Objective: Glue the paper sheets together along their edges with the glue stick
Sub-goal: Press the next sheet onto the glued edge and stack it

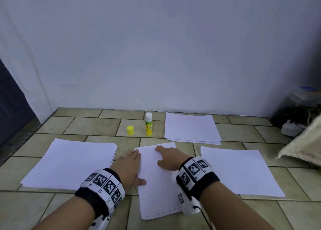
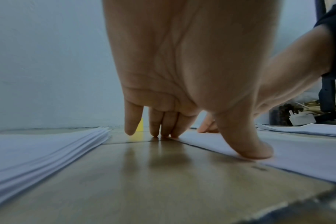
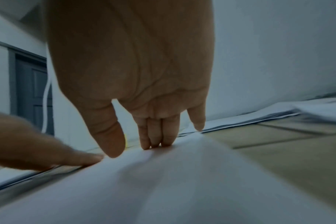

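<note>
White paper sheets [image 1: 156,182] lie stacked on the tiled floor in front of me, a second sheet's corner showing at the top right. My left hand [image 1: 129,165] lies flat along their left edge, fingers straight, thumb [image 2: 246,145] pressing the paper [image 2: 297,153]. My right hand [image 1: 169,157] rests flat on the upper part of the sheets [image 3: 163,181], fingers [image 3: 155,136] straight and touching them. The uncapped glue stick [image 1: 148,124] stands upright beyond the sheets, with its yellow cap [image 1: 130,130] to its left on the floor.
A paper stack [image 1: 71,163] lies to the left, another [image 1: 241,170] to the right, a third [image 1: 191,127] at the back right. The white wall [image 1: 156,47] rises behind. A cloth [image 1: 302,146], a white plug [image 1: 290,128] and dark clutter sit at far right.
</note>
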The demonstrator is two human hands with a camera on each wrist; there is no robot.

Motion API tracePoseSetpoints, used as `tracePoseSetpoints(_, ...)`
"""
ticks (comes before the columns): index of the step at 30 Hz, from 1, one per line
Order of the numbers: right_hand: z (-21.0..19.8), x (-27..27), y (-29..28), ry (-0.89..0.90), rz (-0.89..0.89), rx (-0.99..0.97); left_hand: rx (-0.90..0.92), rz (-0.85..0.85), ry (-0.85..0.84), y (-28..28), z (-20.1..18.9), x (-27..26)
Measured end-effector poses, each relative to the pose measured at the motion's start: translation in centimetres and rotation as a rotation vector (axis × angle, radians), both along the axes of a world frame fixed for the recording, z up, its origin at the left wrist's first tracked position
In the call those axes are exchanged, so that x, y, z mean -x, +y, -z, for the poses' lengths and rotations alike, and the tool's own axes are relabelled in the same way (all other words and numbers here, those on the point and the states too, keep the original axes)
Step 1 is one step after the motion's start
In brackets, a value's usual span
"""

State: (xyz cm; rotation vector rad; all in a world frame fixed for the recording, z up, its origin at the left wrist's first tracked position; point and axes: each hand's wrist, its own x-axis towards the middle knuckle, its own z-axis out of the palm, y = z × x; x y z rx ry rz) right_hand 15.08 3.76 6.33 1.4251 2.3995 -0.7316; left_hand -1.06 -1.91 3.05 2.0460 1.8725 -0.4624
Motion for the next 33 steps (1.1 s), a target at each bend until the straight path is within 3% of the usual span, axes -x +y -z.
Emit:
tracePoseSetpoints(5,1.1,-2.1,1.5,-0.02,0.131,-0.025,-0.009,-0.003,-0.009,-0.1,-0.2,0.2)
tracePoseSetpoints(8,1.2,-1.5,1.1,-0.047,0.084,-0.091,-0.019,0.008,0.015,-0.4,-1.1,-0.2)
tracePoseSetpoints(13,1.1,0.4,-0.7,-0.238,-0.019,-0.32,-0.046,0.006,0.11,-0.3,-3.2,-0.7)
tracePoseSetpoints(18,2.1,2.6,-2.5,-0.176,-0.116,-0.315,-0.052,0.07,-0.014,-0.5,-2.6,0.0)
tracePoseSetpoints(25,1.7,4.1,-3.2,-0.116,-0.078,-0.263,-0.067,0.087,0.074,-1.1,-3.0,0.7)
tracePoseSetpoints(33,1.8,5.4,-3.3,-0.067,-0.157,-0.258,-0.017,-0.056,-0.051,-0.8,-0.8,2.2)
